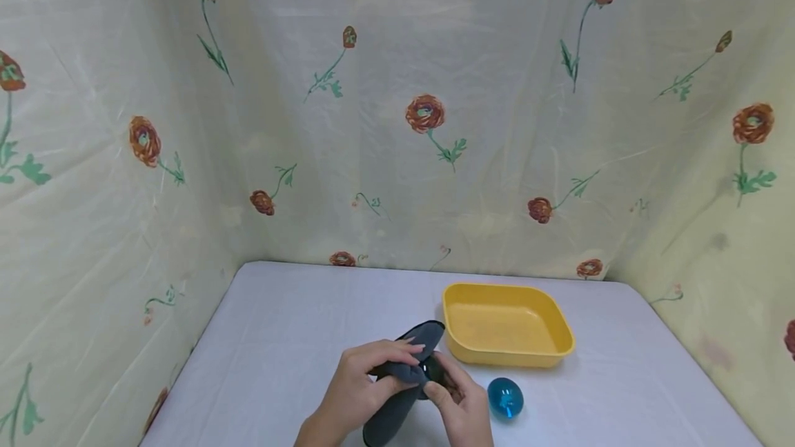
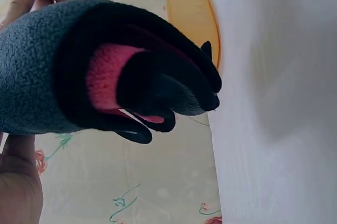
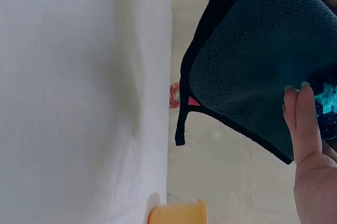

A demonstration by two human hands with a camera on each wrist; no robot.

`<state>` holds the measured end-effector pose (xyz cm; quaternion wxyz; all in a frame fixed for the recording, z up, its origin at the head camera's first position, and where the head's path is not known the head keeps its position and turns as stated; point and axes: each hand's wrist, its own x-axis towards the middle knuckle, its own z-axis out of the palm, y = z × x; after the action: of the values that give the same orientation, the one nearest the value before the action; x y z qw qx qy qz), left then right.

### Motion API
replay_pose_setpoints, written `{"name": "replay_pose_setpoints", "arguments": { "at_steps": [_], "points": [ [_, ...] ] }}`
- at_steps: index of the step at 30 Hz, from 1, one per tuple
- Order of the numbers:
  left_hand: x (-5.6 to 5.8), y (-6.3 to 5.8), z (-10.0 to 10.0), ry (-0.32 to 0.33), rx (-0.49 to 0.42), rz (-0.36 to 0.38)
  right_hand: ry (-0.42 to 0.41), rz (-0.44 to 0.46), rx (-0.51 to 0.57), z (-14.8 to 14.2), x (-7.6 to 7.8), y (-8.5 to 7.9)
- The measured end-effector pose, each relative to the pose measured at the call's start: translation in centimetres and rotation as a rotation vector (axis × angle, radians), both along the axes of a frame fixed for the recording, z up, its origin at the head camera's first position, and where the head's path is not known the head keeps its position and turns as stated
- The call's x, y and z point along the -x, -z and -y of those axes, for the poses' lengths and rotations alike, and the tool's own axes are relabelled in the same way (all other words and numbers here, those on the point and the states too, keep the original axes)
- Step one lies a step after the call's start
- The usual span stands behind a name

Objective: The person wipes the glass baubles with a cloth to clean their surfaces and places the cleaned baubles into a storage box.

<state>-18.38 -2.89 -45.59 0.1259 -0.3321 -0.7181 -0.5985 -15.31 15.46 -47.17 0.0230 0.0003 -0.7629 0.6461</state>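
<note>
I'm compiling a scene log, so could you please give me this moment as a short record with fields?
Left hand: pinches a black-edged grey cloth
Right hand: holds a dark shiny ball against the cloth
Cloth lining: pink where it shows in the left wrist view
Blue ball: on the white table, just right of the right hand
Yellow tray: on the table, beyond the blue ball
Backdrop: flowered fabric

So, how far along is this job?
Done: the cloth and dark ball are picked up. In hand: the left hand pinches the cloth, the right hand holds the dark ball, seemingly for wiping. Left: finishing that, perhaps the blue ball near the tray; whether it's been wiped is unclear.
</note>
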Motion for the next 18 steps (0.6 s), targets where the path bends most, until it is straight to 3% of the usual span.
{"name": "replay_pose_setpoints", "arguments": {
  "at_steps": [18],
  "points": [
    [0.39, 0.06, 0.22, 0.019, -0.098, 0.217, 0.075, -0.091, 0.028, 0.89, -0.69, 0.0]
  ]
}}
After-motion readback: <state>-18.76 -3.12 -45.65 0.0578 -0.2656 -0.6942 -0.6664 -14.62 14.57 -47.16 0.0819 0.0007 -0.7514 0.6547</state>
